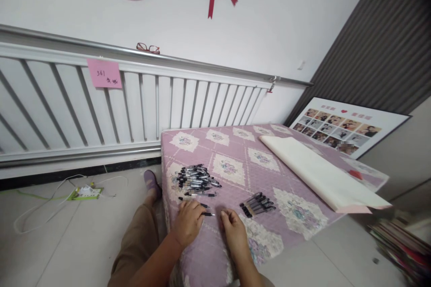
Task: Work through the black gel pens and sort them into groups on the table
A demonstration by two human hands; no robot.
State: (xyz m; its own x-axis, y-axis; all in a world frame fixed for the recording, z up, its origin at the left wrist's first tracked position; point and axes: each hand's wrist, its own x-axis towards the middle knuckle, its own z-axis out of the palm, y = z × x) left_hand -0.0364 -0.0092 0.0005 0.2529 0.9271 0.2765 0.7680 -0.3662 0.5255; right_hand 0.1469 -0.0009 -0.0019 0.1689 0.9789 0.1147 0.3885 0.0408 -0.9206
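My left hand [188, 222] rests on the pink quilted cloth [235, 175] near its front edge, fingers curled around a black pen [208, 213] whose tip sticks out to the right. My right hand [234, 228] lies just right of it, fingers curled in a loose pinch; what it holds, if anything, I cannot make out. A large heap of black-and-clear pens [197, 178] lies beyond my left hand. A smaller row of several pens [257, 204] lies right of my right hand.
A folded white sheet [316, 172] lies across the right of the cloth. A framed photo collage [346, 128] leans at the back right. A white radiator [101, 103] with a pink note lines the wall; cables and a booklet [84, 193] lie on the floor.
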